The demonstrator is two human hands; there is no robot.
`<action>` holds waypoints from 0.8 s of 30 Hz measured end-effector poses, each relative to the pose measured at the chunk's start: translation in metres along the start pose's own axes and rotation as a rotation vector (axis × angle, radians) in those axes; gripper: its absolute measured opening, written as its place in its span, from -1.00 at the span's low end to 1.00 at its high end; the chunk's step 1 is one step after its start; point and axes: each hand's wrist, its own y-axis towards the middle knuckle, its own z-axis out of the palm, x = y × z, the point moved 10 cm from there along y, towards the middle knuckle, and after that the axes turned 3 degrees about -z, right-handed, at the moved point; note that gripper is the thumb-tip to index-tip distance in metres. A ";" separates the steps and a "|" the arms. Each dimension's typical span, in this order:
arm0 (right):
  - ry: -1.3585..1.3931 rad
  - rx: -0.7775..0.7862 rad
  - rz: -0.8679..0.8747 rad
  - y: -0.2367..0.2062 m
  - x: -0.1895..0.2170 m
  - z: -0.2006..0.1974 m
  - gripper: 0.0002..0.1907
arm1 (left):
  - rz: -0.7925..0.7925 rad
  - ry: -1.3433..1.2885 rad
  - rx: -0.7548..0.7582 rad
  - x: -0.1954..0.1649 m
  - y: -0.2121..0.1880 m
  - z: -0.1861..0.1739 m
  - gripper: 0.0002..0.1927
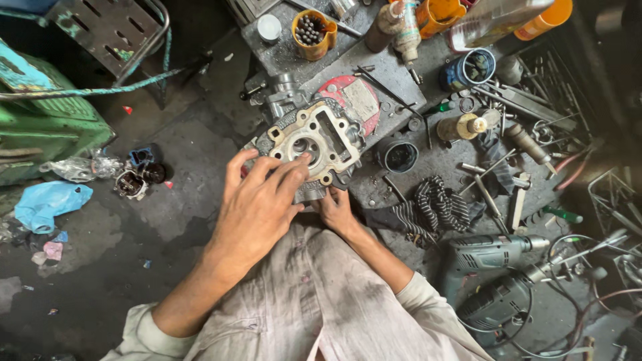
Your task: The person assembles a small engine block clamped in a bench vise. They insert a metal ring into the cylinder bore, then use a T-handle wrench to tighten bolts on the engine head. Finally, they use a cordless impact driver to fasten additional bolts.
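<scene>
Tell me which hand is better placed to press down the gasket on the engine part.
Probably left: the left hand rests on top, fingers touching the gasket. The right hand grips the engine part from below.

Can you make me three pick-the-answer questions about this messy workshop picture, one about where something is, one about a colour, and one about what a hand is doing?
1. Where do the two power drills lie?
A. To the person's right, on the floor
B. On the green machine
C. Inside the orange cup

2. What colour is the crumpled plastic bag on the floor?
A. Red
B. Blue
C. Yellow

3. What is the left hand doing?
A. Hanging free in the air
B. Holding a drill
C. Resting its fingers on top of the metal engine part

Answers:
1. A, the drills lie side by side among cables at the lower right.
2. B, the bag is light blue, near the green machine.
3. C, its fingertips touch the part's gasket face, while the right hand props the part from below.
</scene>
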 end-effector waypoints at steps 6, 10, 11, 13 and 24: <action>0.047 0.010 0.015 0.002 0.004 0.005 -0.72 | -0.038 -0.033 -0.005 0.003 0.004 -0.001 -0.28; 0.028 0.033 0.015 0.005 0.010 0.006 -0.71 | -0.042 -0.035 -0.001 0.002 0.005 -0.001 -0.29; 0.051 0.018 0.051 0.005 0.007 0.005 -0.71 | -0.042 -0.036 0.010 0.002 0.005 -0.001 -0.27; 0.028 0.010 0.015 0.005 0.010 0.005 -0.71 | -0.035 -0.035 0.027 0.004 0.004 0.001 -0.25; -1.110 0.500 -0.064 -0.004 0.143 0.015 -0.65 | 0.188 -0.421 -0.388 0.016 -0.067 0.042 -0.74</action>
